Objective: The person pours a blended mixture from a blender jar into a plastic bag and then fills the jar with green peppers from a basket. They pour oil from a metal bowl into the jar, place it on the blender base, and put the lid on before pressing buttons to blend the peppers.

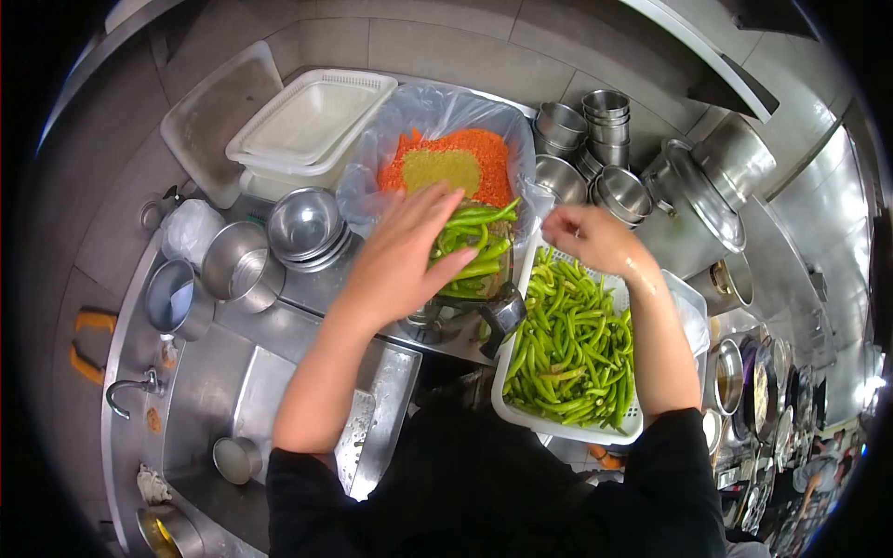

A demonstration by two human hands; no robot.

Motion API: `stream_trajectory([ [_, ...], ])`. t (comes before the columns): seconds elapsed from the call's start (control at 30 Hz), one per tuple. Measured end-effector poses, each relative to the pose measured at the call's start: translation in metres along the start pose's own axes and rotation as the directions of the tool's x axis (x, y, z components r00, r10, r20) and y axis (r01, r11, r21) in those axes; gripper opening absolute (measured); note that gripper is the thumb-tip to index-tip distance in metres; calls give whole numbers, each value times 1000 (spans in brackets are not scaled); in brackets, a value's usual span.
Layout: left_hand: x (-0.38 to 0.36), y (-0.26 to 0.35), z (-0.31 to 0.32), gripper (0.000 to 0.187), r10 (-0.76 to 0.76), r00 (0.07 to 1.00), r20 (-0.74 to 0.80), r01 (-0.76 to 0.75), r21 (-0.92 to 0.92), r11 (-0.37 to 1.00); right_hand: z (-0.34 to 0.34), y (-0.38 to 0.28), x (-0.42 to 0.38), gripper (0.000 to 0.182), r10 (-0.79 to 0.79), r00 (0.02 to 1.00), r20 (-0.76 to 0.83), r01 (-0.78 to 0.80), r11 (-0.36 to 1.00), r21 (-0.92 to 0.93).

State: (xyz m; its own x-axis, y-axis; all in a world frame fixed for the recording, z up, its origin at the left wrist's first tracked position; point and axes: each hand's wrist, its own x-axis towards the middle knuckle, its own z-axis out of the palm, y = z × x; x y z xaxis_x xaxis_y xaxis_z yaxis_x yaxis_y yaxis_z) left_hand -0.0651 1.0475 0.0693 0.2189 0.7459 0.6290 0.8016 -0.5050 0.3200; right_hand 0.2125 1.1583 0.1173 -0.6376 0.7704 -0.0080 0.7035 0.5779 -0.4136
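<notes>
My left hand [406, 249] is open, its fingers stretched along the left side of a clear jug with a black handle [505, 314]. Long green chillies [476, 244] fill the jug and stick up at its top. Over the far end of a white plastic basket [503, 395], my right hand [600, 240] has its fingers curled in and slightly blurred; I cannot tell what is in them. More green chillies [569, 349] are heaped in the basket. Beyond the jug, a bin lined with clear plastic [358, 177] holds chopped red-orange stuff [484, 149] with a yellowish-green powder [437, 174] on top.
White plastic trays [312, 121] and stacked metal bowls [305, 223] stand at the back left. Metal pots [240, 265] line the sink [209, 372] with its tap [135, 386]. Stacked steel containers [606, 121] and a large lidded pot [693, 205] are at the back right.
</notes>
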Motion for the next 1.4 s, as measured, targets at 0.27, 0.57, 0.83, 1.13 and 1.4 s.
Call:
stream_trajectory([
  [0.27,34,15,33,48,-58,835,547,-33,155,987,130,48,-45,42,107,986,127,-104,994,-34],
  [0.57,-80,34,-13,34,-163,987,4,138,-557,819,127,58,-79,43,113,992,-47,-107,988,114],
  [0.83,-173,69,156,64,-622,470,627,669,207,714,112,67,-111,38,172,984,-37,-151,936,317],
  [1.13,-177,42,188,21,-652,590,476,649,201,734,103,78,-135,49,157,983,93,-159,987,20],
  [1.4,-174,68,32,21,-570,516,640,739,4,673,181,63,-116,109,248,942,227,-154,919,-364],
])
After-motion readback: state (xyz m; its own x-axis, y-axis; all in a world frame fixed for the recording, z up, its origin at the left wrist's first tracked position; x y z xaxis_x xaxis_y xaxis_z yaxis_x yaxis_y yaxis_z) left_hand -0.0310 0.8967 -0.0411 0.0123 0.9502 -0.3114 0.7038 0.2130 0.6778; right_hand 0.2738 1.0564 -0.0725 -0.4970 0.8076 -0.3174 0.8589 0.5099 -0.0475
